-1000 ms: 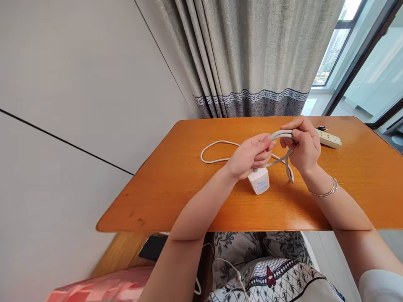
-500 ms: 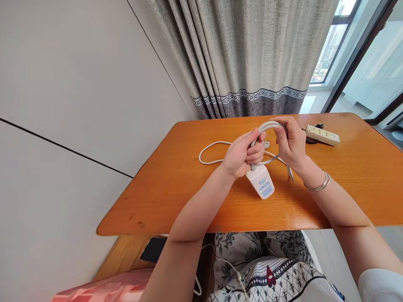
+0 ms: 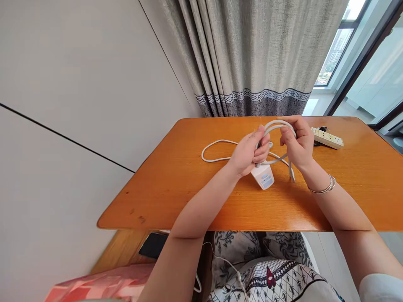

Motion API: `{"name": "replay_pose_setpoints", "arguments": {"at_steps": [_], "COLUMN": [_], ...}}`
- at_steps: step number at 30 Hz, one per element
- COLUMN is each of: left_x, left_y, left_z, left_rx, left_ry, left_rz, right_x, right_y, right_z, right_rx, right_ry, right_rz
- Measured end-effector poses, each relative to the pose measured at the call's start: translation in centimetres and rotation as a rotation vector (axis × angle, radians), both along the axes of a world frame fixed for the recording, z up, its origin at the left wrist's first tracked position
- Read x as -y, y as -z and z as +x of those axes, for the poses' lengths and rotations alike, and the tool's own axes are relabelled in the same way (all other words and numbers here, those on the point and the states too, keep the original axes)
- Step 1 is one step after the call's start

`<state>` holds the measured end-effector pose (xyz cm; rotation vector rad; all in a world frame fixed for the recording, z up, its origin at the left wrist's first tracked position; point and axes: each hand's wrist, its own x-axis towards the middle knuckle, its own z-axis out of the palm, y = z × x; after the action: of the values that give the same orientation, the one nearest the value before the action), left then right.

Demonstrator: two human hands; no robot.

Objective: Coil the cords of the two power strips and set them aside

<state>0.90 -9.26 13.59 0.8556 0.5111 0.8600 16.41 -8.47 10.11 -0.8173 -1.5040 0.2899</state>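
My left hand is closed round the white power cord, near where it enters a white power strip with pale blue sockets. The strip hangs just below that hand, partly covered by it. With thumb and fingers, my right hand grips the other side of the cord's loops, which arch between both hands. Another length of the cord lies in a loose loop on the wooden table, left of my hands. A further stretch hangs below my right hand.
A second, cream-coloured power strip with a dark cord lies at the right rear of the orange-brown table. A grey curtain hangs behind. Below the table's left front lies a black phone.
The cord loops between my hands have spread a little wider. The white power strip has tilted and shows less of its socket face. The view has shifted slightly.
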Motion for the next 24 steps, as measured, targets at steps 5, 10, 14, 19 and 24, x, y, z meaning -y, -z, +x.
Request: {"name": "replay_pose_setpoints", "arguments": {"at_steps": [5, 10, 14, 19, 24], "left_x": [-0.7, -1.0, -0.8, -0.5, -0.3], "left_y": [-1.7, -2.4, -2.4, -2.7, -2.9], "left_z": [-1.8, -2.6, -2.5, -3.0, -3.6], "left_rx": [0.138, 0.154, 0.157, 0.158, 0.164], "left_ry": [-0.163, -0.248, -0.253, -0.206, -0.223], "left_rz": [-0.116, -0.14, -0.126, -0.098, -0.056], "right_x": [-0.6, -1.3, -1.4, -1.6, -2.1], "right_y": [0.5, 1.2, 1.2, 1.1, 1.8], "right_z": [-0.5, -0.9, -0.8, -0.8, -0.2], "right_rx": [0.011, 0.009, -0.034, -0.051, 0.045], "right_ry": [-0.252, -0.39, -0.425, -0.379, -0.279], "right_rz": [-0.221, -0.344, -0.317, -0.335, -0.298]}}
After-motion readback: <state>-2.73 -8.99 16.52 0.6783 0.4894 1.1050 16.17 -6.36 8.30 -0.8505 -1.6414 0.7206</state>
